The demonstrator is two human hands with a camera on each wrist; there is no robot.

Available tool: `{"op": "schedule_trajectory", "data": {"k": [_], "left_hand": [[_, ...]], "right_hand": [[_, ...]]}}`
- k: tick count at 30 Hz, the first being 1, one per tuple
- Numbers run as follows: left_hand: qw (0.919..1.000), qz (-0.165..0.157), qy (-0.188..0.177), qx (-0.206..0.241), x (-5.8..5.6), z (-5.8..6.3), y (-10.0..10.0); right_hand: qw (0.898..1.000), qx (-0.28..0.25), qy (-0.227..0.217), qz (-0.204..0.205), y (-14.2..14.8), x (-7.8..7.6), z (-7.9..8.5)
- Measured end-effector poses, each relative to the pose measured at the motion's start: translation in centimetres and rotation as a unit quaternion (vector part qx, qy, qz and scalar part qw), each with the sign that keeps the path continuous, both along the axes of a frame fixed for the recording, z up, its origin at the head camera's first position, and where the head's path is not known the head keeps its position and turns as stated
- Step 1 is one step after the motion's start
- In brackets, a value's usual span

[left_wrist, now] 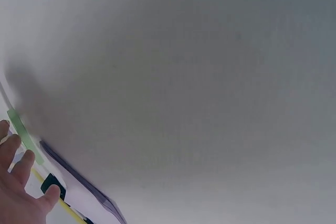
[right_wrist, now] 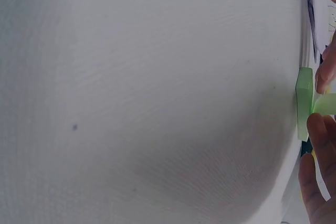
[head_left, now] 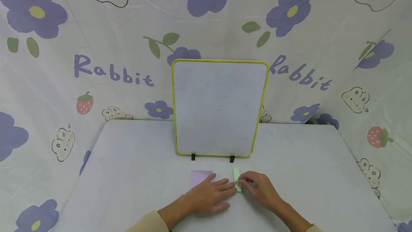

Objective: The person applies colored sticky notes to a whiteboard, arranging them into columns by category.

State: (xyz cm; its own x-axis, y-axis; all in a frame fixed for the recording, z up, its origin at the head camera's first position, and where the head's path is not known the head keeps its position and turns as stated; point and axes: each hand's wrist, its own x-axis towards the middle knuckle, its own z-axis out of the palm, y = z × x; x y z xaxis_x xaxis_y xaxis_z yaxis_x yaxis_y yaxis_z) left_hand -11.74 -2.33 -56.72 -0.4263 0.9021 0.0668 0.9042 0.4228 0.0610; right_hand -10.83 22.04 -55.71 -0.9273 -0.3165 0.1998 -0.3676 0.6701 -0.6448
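Head view: the right hand [head_left: 259, 188] pinches a raised sheet [right_wrist: 326, 103] of the green pad [head_left: 236, 173] between thumb and fingers. The left hand [head_left: 212, 196] grasps nothing; its fingers are extended and spread, tips at the pad's left edge. The pad is a pale-green, narrow, thin block with straight edges, lying flat on the table [head_left: 135, 160] between the hands. Its long axis runs away from the person, far end toward the whiteboard [head_left: 219, 106] and slightly left. A purple pad [head_left: 197, 177] lies left of it, partly covered by the left hand.
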Motion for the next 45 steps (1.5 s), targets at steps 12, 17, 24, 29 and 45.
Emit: {"op": "schedule_trajectory", "data": {"k": [12, 17, 24, 29, 45], "left_hand": [[0.9993, 0.024, 0.024, -0.014, -0.2, -0.1, 0.5], [0.9987, 0.023, 0.042, -0.015, -0.1, 0.0, 0.6], [0.9994, 0.025, 0.018, -0.013, -0.1, -0.2, 1.1], [0.9991, 0.039, -0.017, -0.006, -0.4, 0.1, 1.4], [0.9990, 0.042, 0.008, -0.015, -1.0, 0.5, 2.0]], "right_hand": [[0.999, -0.045, -0.031, -0.003, 0.0, -0.2, 0.7], [0.998, -0.049, -0.043, -0.009, -0.1, -0.3, 0.8], [0.997, -0.065, -0.042, -0.013, -0.2, -0.3, 0.8], [0.997, -0.074, -0.031, -0.012, -0.3, -0.4, 0.8], [0.996, -0.087, -0.006, -0.037, -0.3, -1.2, 1.2]]}}
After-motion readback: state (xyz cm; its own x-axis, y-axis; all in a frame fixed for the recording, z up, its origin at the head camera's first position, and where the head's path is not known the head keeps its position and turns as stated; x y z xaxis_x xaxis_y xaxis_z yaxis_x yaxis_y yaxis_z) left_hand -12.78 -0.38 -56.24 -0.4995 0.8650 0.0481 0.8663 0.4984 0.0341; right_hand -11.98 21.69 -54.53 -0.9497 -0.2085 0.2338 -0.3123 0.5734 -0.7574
